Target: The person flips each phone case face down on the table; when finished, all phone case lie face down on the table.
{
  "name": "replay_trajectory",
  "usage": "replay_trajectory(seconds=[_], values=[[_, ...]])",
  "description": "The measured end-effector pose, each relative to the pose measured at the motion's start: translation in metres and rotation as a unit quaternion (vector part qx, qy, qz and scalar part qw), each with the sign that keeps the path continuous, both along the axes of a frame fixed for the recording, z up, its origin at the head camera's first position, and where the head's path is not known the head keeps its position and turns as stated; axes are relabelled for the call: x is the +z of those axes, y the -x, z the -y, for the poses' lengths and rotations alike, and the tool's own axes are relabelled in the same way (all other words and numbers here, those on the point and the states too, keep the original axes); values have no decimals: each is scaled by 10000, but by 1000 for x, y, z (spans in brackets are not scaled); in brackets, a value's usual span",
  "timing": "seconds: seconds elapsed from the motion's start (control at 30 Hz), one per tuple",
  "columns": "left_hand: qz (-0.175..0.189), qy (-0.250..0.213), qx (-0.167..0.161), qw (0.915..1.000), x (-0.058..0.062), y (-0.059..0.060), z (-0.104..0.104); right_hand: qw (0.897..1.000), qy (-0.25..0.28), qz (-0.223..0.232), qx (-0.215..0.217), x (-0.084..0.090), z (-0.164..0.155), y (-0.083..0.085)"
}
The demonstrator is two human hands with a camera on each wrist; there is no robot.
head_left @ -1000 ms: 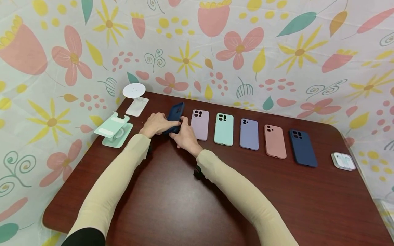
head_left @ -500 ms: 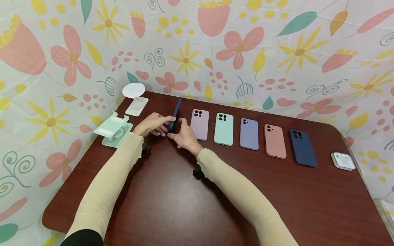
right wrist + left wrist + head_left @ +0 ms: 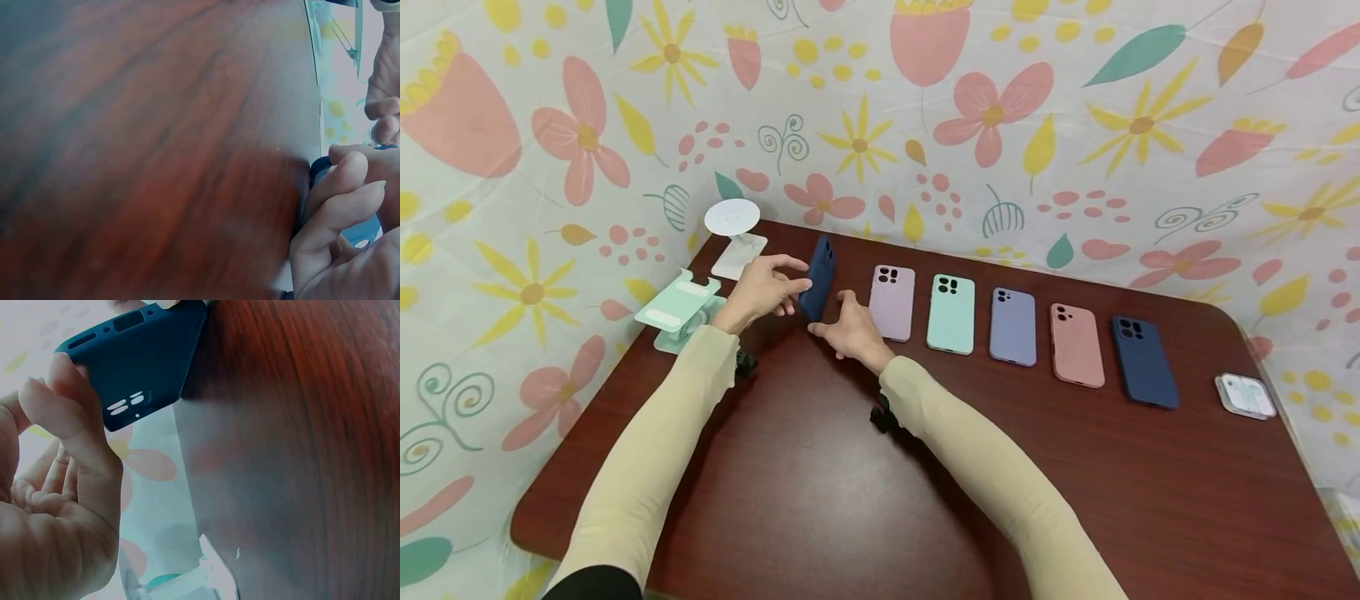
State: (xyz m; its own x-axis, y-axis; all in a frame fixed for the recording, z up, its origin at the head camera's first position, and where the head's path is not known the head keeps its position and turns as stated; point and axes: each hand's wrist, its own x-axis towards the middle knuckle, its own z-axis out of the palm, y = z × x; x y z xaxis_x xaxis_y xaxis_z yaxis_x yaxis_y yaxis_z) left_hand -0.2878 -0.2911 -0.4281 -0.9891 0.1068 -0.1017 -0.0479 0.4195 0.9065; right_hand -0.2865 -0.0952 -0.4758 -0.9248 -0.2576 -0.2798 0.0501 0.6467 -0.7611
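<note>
Head view: on the dark wooden table (image 3: 865, 500), five phone cases (image 3: 1013, 327) lie in a row across mid-frame. Left of them, the left hand (image 3: 760, 287) pinches a navy phone case (image 3: 817, 277) upright; the right hand (image 3: 850, 329), fingers loosely spread, steadies its lower end. Likely mid-lift; next needs a firmer grip. No containers hold anything visible.

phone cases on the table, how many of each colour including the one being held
dark blue: 2, the held case and one lying flat
lilac: 1
mint green: 1
periwinkle: 1
salmon pink: 1
total: 6
</note>
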Motion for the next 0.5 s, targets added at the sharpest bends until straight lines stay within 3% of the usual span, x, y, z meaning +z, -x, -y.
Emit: replay_trajectory(seconds=[0.17, 0.5], values=[[-263, 273, 30, 9993, 1, -1, 1, 9999, -125, -118, 17, 9, -1, -8], [-153, 528, 98, 9984, -10, -3, 4, 10000, -90, 0, 7, 5, -1, -4]])
